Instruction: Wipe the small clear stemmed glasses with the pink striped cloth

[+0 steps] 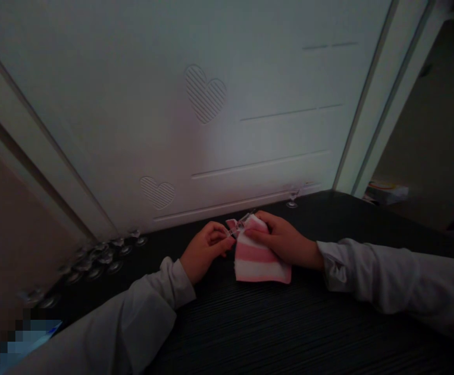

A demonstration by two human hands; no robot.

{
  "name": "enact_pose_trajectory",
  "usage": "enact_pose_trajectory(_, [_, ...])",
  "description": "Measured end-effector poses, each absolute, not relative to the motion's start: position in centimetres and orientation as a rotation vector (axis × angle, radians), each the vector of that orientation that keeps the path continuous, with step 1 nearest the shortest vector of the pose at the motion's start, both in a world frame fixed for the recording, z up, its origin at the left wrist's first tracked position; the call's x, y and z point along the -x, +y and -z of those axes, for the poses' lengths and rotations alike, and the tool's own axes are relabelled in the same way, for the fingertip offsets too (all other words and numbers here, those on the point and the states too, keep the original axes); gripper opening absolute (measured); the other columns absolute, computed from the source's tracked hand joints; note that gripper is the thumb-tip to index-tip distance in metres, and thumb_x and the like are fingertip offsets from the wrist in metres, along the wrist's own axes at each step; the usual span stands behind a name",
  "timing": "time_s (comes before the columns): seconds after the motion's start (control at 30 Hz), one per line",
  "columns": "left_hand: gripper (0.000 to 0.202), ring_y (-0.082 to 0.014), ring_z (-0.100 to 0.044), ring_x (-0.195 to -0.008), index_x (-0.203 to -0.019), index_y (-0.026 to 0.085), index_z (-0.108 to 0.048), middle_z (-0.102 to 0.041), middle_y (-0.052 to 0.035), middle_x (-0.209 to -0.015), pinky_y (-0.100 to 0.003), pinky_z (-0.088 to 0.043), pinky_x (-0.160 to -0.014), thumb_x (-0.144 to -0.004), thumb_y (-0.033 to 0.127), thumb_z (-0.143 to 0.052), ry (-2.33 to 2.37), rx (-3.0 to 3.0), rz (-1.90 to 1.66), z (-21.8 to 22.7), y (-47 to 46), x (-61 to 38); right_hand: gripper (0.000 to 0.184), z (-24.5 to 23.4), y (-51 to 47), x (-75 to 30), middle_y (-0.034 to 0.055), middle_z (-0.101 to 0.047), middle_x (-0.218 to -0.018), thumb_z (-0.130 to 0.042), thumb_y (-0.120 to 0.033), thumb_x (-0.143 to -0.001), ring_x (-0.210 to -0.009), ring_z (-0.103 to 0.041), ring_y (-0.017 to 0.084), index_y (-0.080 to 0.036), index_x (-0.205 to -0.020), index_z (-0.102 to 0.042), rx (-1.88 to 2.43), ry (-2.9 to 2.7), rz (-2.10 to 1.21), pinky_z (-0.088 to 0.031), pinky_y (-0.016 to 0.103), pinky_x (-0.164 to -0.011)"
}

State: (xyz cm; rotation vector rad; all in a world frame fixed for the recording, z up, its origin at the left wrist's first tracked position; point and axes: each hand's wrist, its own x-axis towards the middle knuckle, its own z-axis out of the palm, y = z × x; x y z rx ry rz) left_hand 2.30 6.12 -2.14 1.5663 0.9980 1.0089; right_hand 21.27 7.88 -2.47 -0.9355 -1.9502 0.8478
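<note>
My left hand point(203, 250) is closed, its fingertips pinching one end of a small clear glass point(235, 229). That glass looks like the little stemmed ones nearby and is held on its side above the dark table. Around its other end, my right hand point(284, 237) grips a pink-and-white striped cloth point(262, 263), whose lower part hangs down toward the tabletop. The cloth and fingers hide part of the glass.
Several small stemmed glasses point(94, 265) stand grouped at the table's left edge. One more stemmed glass point(292, 198) stands at the back, against a white panel point(258, 78) with carved hearts. The black table point(227, 333) has a wood-grain surface.
</note>
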Motion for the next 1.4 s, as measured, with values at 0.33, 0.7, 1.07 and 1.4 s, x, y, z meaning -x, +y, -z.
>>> enact_pose_trajectory(0.33, [0.030,-0.0112,-0.051,-0.058,-0.071,0.014,-0.051,-0.056,-0.0009,-0.062,-0.026,-0.038,-0.056,-0.078,0.042,-0.042,1.024,-1.581,-0.938,2.00,6.20,-2.22,0.011,2.36,7.56,-21.36,-0.0018,-0.049,-0.067,-0.051,-0.029,-0.076,-0.059,-0.046,0.011,-0.018,-0.075,-0.051,0.915,-2.005,-0.767,-0.039,0.023,-0.052])
enact_pose_trajectory(0.7, [0.023,-0.0092,-0.049,-0.059,-0.084,0.015,-0.049,-0.055,0.0021,-0.069,-0.023,-0.037,-0.056,-0.069,0.029,-0.058,1.034,-1.582,-0.923,2.10,6.09,-2.41,0.012,2.44,7.79,-21.33,-0.0019,-0.050,-0.065,-0.051,-0.029,-0.076,-0.056,-0.047,0.011,-0.017,-0.076,-0.051,0.957,-1.901,-0.880,-0.039,0.024,-0.052])
enact_pose_trajectory(1.07, [0.024,-0.0092,-0.051,-0.059,-0.089,0.016,-0.046,-0.055,0.0026,-0.069,-0.023,-0.037,-0.055,-0.069,0.025,-0.057,1.059,-1.589,-0.933,2.15,6.10,-2.45,0.013,2.42,7.78,-21.36,-0.0023,-0.050,-0.064,-0.052,-0.030,-0.075,-0.055,-0.047,0.011,-0.017,-0.075,-0.050,0.954,-1.914,-0.903,-0.039,0.023,-0.050])
enact_pose_trajectory(1.4, [0.027,-0.0099,-0.052,-0.057,-0.090,0.016,-0.043,-0.055,0.0038,-0.063,-0.023,-0.037,-0.053,-0.070,0.026,-0.057,1.049,-1.593,-0.949,2.16,6.13,-2.37,0.012,2.27,7.64,-21.33,-0.0022,-0.050,-0.064,-0.051,-0.029,-0.076,-0.055,-0.047,0.010,-0.017,-0.074,-0.049,0.963,-1.921,-0.901,-0.038,0.023,-0.049])
